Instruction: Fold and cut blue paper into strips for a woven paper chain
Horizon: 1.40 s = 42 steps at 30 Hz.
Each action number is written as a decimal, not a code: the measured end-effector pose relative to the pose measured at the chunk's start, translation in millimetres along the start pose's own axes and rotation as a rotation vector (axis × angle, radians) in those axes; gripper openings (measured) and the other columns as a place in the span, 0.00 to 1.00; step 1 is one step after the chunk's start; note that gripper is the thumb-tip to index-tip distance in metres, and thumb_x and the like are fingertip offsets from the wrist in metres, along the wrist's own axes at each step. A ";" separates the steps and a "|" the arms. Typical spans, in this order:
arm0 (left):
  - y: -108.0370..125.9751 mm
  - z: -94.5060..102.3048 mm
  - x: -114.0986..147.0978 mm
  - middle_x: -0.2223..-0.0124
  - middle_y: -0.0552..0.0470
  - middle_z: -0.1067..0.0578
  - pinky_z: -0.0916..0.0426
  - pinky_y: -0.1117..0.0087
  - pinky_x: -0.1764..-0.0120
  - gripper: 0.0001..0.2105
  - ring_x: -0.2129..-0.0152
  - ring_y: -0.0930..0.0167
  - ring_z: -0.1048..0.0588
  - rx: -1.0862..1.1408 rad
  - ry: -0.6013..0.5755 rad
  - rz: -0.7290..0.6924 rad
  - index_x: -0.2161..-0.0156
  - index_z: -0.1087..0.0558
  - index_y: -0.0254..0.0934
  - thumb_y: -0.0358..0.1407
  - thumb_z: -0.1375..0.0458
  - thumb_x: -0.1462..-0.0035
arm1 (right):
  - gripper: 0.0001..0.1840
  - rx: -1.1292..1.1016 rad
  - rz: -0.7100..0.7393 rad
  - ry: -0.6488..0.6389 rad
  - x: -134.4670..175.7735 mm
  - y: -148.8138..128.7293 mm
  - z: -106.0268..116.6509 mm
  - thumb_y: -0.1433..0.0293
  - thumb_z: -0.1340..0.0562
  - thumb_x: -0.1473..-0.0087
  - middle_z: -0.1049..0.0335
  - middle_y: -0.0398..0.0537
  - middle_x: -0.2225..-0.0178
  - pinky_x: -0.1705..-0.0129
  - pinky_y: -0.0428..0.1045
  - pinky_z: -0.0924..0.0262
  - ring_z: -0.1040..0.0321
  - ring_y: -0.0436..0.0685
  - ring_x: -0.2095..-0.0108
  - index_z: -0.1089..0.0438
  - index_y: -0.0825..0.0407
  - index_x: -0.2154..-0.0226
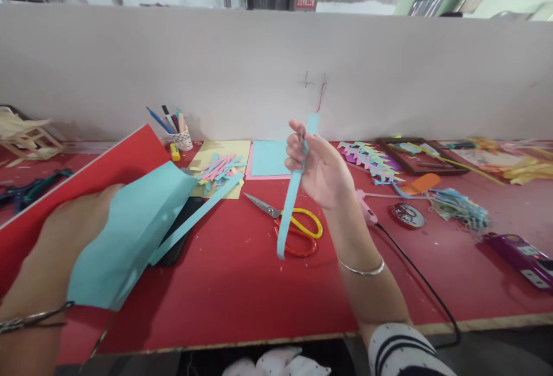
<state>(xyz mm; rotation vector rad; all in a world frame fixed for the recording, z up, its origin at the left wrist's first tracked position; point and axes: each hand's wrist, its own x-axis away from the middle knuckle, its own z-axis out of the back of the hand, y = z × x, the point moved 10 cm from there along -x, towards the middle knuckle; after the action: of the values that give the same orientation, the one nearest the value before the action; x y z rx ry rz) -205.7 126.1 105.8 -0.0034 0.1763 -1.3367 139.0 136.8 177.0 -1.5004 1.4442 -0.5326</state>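
My right hand [322, 166] is closed around a narrow light blue paper strip [290, 206], which hangs down over the table with its top end poking above my fingers. On the left, my left hand [84, 215] holds a folded light blue paper sheet [125, 238]; its fingers are hidden behind the sheet. A tilted red board [142, 151] lies against that hand. Another blue strip [201, 215] slants out from the sheet over a black phone [192, 208]. Scissors with yellow and red handles [311, 223] lie below my right hand, partly behind the hanging strip.
Cut paper pieces [222, 170] lie on yellow paper, beside blue square paper [271, 158]. A pen cup [184, 139] stands by the white partition [216, 71]. At right are a pink glue gun [366, 208] with a black cord, a round tin [406, 215] and a purple device [518, 258].
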 end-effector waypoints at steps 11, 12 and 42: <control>179.7 11.9 78.5 0.46 0.45 0.35 0.44 0.64 0.48 0.23 0.47 0.63 0.39 1.101 -0.310 -0.559 0.48 0.41 0.39 0.48 0.53 0.47 | 0.12 -0.127 -0.211 -0.078 5.1 45.6 -33.1 0.74 0.49 0.53 0.50 0.39 0.77 0.78 0.43 0.53 0.56 0.46 0.79 0.36 0.50 0.65; 199.1 14.0 91.4 0.53 0.45 0.29 0.39 0.65 0.53 0.24 0.53 0.64 0.33 1.271 -0.410 -0.612 0.48 0.40 0.38 0.48 0.53 0.47 | 0.13 -0.141 -0.226 -0.073 5.6 48.5 -34.9 0.74 0.49 0.54 0.50 0.39 0.77 0.78 0.43 0.53 0.56 0.46 0.79 0.36 0.50 0.64; 202.7 -25.2 118.1 0.81 0.61 0.49 0.55 0.73 0.82 0.22 0.85 0.76 0.51 1.436 -0.756 -0.430 0.67 0.31 0.36 0.53 0.56 0.47 | 0.19 0.874 -0.104 -0.280 2.1 85.8 -37.2 0.63 0.49 0.46 0.41 0.38 0.83 0.75 0.44 0.52 0.47 0.44 0.81 0.42 0.54 0.83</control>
<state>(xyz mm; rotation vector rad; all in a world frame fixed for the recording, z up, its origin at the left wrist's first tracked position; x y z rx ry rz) 13.0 61.9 45.1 0.6817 -1.4999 -1.5300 64.1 135.7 120.9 -0.8904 0.7468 -0.8408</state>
